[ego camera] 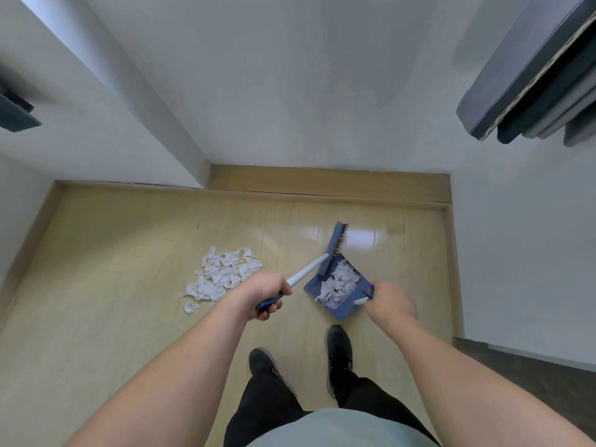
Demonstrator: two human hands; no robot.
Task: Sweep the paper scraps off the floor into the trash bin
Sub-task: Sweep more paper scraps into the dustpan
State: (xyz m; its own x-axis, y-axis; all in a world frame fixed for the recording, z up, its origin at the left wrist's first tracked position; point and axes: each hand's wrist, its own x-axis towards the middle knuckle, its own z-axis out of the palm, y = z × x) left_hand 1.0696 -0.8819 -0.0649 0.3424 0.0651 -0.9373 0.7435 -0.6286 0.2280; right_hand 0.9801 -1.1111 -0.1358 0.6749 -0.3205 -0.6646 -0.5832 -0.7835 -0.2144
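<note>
A pile of white paper scraps (222, 276) lies on the wooden floor (113, 253) to the left of centre. My left hand (264, 295) grips the white and blue handle of a broom (332, 250), whose blue brush head rests at the mouth of a blue dustpan (342, 309). The dustpan holds several white scraps (338, 282). My right hand (392, 301) holds the dustpan's handle at its right side. No trash bin is in view.
White walls enclose the floor at the back, left and right, with a wooden skirting step (338, 182) along the back. A grey padded item (529, 88) juts out at the upper right. My two dark shoes (338, 350) stand just behind the dustpan.
</note>
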